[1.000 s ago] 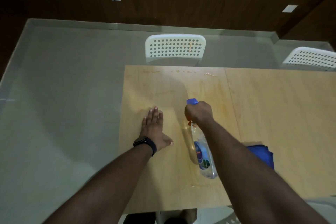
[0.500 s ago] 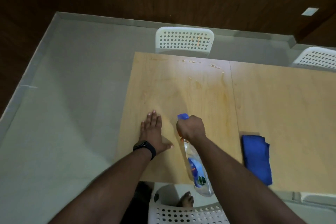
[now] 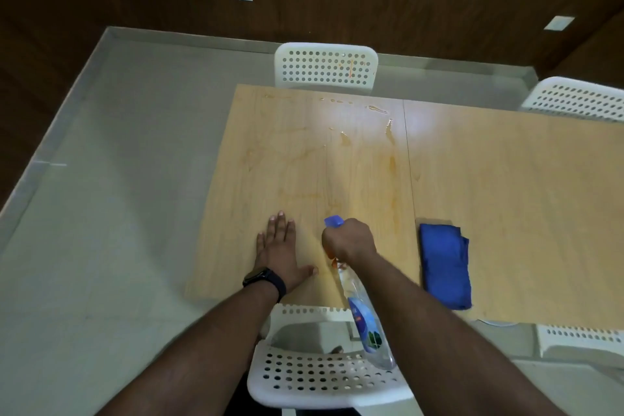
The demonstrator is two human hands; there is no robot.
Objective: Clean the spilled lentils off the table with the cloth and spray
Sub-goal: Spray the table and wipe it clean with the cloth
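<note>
My right hand [image 3: 347, 240] grips the neck of a clear spray bottle [image 3: 363, 317] with a blue nozzle, held above the near part of the light wooden table [image 3: 304, 162], nozzle pointing away from me. My left hand [image 3: 280, 250] lies flat on the table just left of it, fingers straight, a black watch on the wrist. A folded blue cloth [image 3: 445, 267] lies on the table to the right of the bottle, near the front edge. Wet streaks and droplets [image 3: 374, 121] with orange smears show across the far and middle table. No loose lentils are plainly visible.
A white perforated chair [image 3: 326, 67] stands at the table's far side, another [image 3: 574, 98] at the far right. A third white chair [image 3: 324, 378] sits right under my arms at the near edge. Grey floor lies to the left, dark wooden wall behind.
The view has pulled back and tilted down, so the near chair and more of the table now show. My right hand with the bottle has drawn back toward the table's near edge; my left hand stays flat.
</note>
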